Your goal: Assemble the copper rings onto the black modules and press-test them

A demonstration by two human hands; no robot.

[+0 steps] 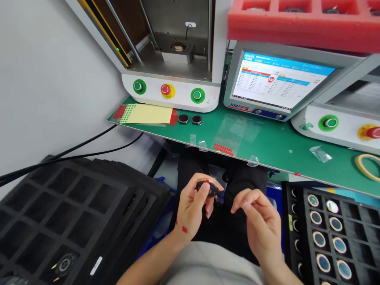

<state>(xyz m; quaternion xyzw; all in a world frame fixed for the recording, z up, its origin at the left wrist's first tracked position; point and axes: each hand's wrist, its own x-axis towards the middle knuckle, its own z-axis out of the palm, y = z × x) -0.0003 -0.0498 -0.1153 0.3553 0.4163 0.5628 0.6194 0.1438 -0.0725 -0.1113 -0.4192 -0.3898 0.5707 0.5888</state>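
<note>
Above my lap, my left hand [194, 206] grips a round black watch part [211, 190] between thumb and fingers. A small red sticker [207, 181] sits at the part's upper edge, and more red bits stick to my left wrist. To the right of the part, my right hand [259, 221] is raised with thumb and index fingertips pressed together; whatever may be between them is too small to make out. Two round watch cases [183, 119] lie on the green table [204, 127] beside a yellow sheet [148, 114] with green dots.
A test machine [170, 93] and a monitor [279, 81] showing NG stand at the back. Black foam trays [68, 190] are at the left; a tray of round parts [326, 211] is at the right, near a tape roll [368, 167]. Red stickers [223, 149] line the table edge.
</note>
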